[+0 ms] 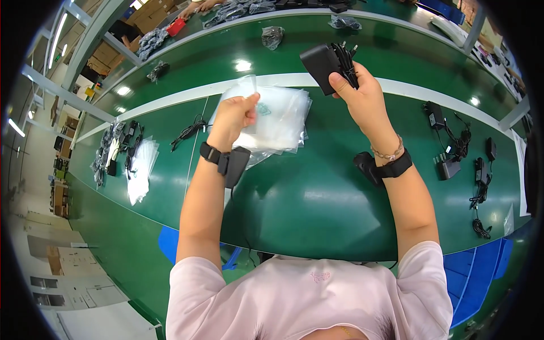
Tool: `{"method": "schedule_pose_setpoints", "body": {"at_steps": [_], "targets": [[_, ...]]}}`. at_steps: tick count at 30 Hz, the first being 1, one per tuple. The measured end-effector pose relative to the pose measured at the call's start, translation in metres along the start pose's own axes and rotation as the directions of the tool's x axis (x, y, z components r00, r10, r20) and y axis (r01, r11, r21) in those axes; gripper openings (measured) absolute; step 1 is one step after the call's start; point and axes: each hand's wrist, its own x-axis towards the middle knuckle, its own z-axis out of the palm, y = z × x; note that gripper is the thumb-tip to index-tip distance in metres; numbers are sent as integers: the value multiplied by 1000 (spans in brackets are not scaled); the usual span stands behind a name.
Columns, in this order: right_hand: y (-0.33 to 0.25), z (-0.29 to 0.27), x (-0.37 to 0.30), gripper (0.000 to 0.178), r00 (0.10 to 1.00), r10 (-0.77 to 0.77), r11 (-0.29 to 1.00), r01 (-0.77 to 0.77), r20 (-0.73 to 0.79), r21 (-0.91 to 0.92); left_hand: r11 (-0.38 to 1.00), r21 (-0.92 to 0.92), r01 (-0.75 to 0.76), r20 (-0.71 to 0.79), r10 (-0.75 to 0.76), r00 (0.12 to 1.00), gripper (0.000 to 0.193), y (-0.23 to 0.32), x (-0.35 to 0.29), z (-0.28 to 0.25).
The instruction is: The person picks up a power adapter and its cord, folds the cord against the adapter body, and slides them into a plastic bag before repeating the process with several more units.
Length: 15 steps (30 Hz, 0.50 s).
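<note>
My right hand (362,93) is raised over the table's far side, closed round a black power adapter (319,67) and its bundled black cable (344,61). My left hand (233,116) pinches a clear plastic bag (247,86) by its edge, just above a stack of clear plastic bags (286,116) on the green table (317,198). Part of the pinched bag is hidden behind the fingers. Both wrists carry black straps with small dark devices. Left of the stack lies a coiled black cable (191,130).
Several adapters with cables (450,136) lie at the right. Bagged cables (105,150) and more clear bags (141,170) lie at the left. Beyond a white ledge (408,90), wrapped items (273,37) rest on a green surface. Blue bins (470,277) stand below the table's right edge. Another person's hands (198,7) show far off.
</note>
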Motion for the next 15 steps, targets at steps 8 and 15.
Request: {"method": "schedule_pose_setpoints", "body": {"at_steps": [8, 15], "targets": [[-2, -1, -19, 32, 856, 452, 621, -503, 249, 601, 641, 716, -276, 134, 262, 956, 36, -15, -36, 75], [11, -27, -68, 32, 806, 547, 504, -533, 227, 680, 612, 619, -493, 399, 295, 868, 40, -49, -54, 128]]}}
